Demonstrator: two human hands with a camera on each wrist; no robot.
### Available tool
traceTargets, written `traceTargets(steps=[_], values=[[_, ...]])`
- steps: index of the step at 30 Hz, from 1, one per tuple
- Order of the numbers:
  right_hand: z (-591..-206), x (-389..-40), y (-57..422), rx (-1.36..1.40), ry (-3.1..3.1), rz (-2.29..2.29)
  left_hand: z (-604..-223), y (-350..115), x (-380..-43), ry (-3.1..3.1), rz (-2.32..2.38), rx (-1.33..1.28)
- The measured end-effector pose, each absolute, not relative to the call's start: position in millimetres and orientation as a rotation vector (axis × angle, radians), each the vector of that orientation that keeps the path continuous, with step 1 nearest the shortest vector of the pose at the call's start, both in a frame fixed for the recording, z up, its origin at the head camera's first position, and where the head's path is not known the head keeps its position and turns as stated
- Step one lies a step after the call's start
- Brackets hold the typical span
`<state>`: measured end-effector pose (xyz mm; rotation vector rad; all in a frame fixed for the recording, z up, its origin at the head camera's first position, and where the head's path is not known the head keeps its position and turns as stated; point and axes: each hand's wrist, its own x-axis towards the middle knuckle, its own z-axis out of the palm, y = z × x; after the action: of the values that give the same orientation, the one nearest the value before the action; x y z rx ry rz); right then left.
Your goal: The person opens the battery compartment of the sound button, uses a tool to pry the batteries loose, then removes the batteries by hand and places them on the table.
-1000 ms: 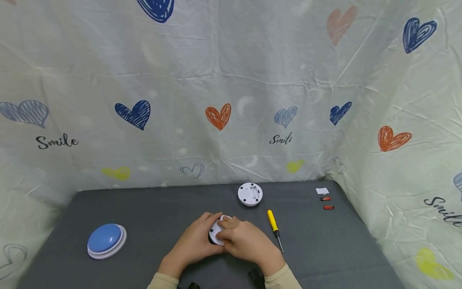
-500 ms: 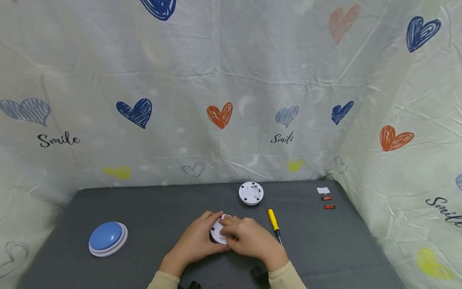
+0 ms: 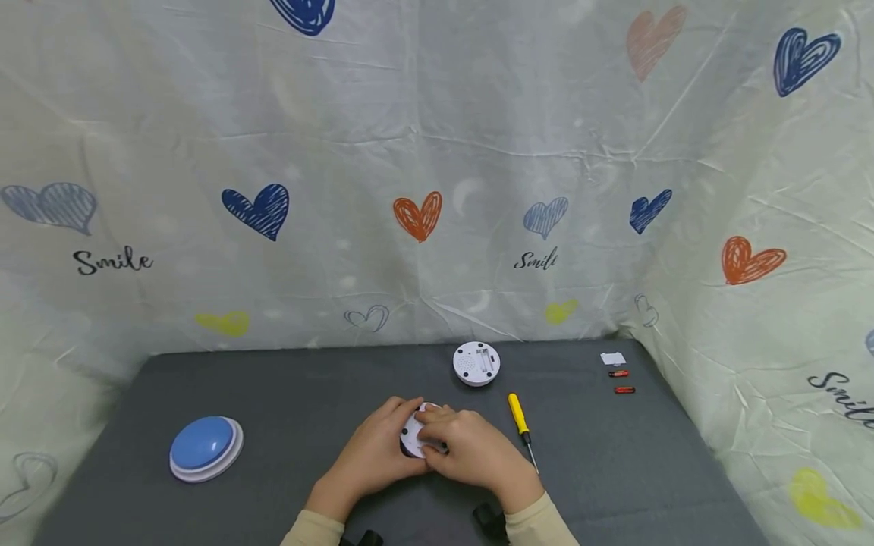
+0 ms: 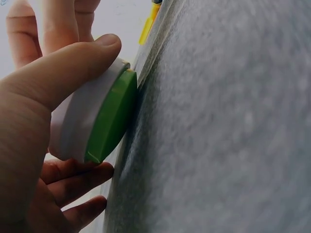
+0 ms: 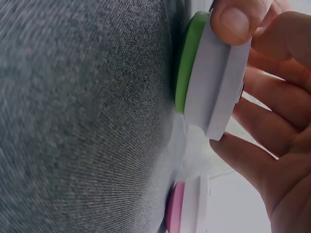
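Note:
A round push button (image 3: 413, 438) lies upside down between both hands, white underside with dark feet facing up. Its green dome (image 4: 114, 114) faces the grey cloth in both wrist views. My left hand (image 3: 375, 444) grips the button around its left side, thumb at the near rim. The right hand (image 3: 471, 455) has its fingers bent over the right part of the underside, fingertips at the white base (image 5: 214, 77). Part of the underside is hidden beneath those fingers.
Behind the hands sits another upturned white button (image 3: 476, 364), its battery slot uncovered; its dome is pink (image 5: 176, 208) in the right wrist view. A yellow screwdriver (image 3: 519, 417), two red batteries (image 3: 624, 390) and white bits (image 3: 612, 358) lie right. A blue-domed button (image 3: 205, 444) stands left.
The right hand's fingers have shifted slightly on the underside, and a gap now shows between its index finger and thumb. The left hand keeps its grip. The whole view has drifted slightly.

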<state>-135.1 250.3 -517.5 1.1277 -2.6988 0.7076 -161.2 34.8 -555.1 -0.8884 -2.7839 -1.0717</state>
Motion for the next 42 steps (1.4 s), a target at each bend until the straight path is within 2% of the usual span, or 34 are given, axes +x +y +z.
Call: traceTargets(steps=[32, 42], values=[[-522, -133, 242, 1.118, -2.527, 0.464, -554, 45, -158, -2.775, -1.040, -0.807], [-513, -134, 249, 1.121, -2.549, 0.727, -552, 45, -157, -2.802, -1.084, -0.820]])
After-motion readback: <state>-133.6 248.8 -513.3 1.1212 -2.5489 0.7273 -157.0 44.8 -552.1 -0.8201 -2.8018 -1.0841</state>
